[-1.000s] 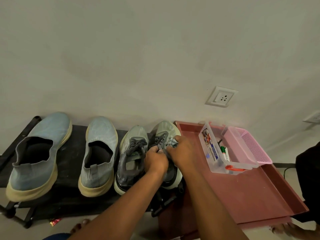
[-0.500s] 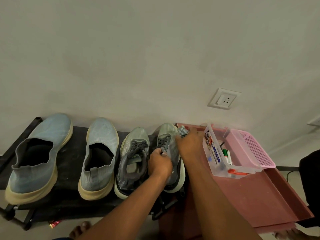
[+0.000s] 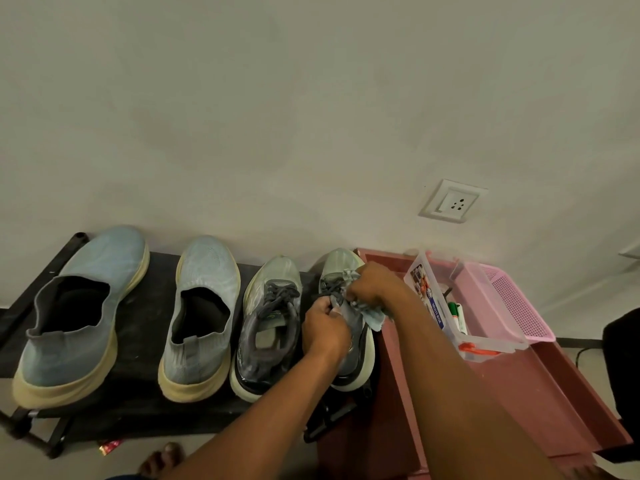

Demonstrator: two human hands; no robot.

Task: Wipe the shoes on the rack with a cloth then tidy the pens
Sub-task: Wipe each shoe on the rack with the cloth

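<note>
Several shoes stand in a row on a black rack [image 3: 145,396]: two blue slip-ons [image 3: 86,306] [image 3: 202,313], then a pair of grey-green laced sneakers [image 3: 270,317] [image 3: 341,268]. My left hand [image 3: 325,327] grips the rightmost sneaker by its tongue and collar. My right hand [image 3: 375,287] holds a bunched pale blue cloth [image 3: 372,315] against that sneaker's laces and right side. Pens and markers [image 3: 457,315] lie in a clear plastic box [image 3: 485,336] to the right.
The clear box and a pink mesh basket [image 3: 516,306] sit on a reddish-brown tray-like table [image 3: 519,393] right of the rack. A wall socket [image 3: 453,200] is above. My bare foot [image 3: 162,460] and a red wrapper [image 3: 110,446] are on the floor below the rack.
My right hand with the cloth went out to the sneaker's toe and has come back over the laces and right side. The left hand kept its grip on the shoe.
</note>
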